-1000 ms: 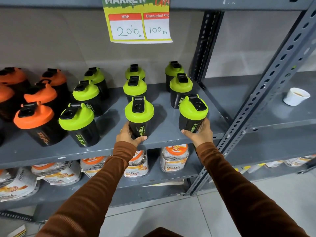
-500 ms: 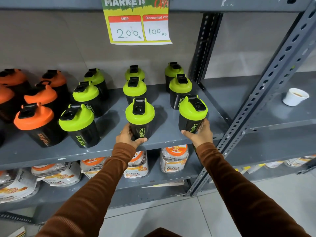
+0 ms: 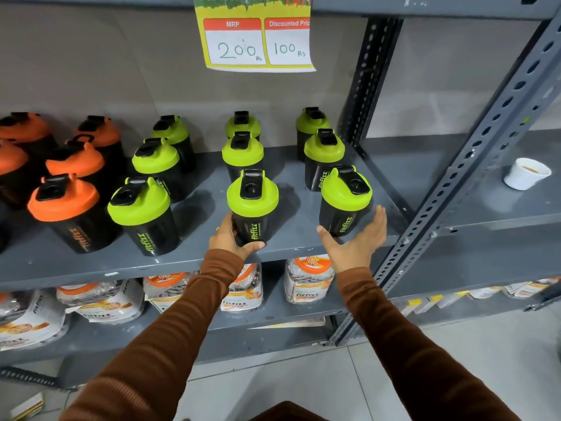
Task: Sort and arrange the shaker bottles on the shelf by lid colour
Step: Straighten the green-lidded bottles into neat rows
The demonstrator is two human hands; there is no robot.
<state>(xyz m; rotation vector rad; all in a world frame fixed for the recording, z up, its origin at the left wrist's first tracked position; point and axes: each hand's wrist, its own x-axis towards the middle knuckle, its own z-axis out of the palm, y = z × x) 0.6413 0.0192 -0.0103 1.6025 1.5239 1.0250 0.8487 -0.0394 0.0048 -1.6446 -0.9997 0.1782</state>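
Observation:
Black shaker bottles stand on a grey shelf. Several green-lidded ones fill three rows in the middle and right; several orange-lidded ones stand at the left. My left hand grips the base of the front middle green-lidded bottle, which stands on the shelf. My right hand is open, fingers spread, just in front of and to the right of the front right green-lidded bottle, barely apart from it.
A slotted upright post bounds the shelf on the right. A white paper cup sits on the neighbouring shelf. Jars and pouches fill the shelf below. A price sign hangs above.
My right hand has let go of the front right green-lidded bottle and opened. My left hand keeps its grip on the middle bottle.

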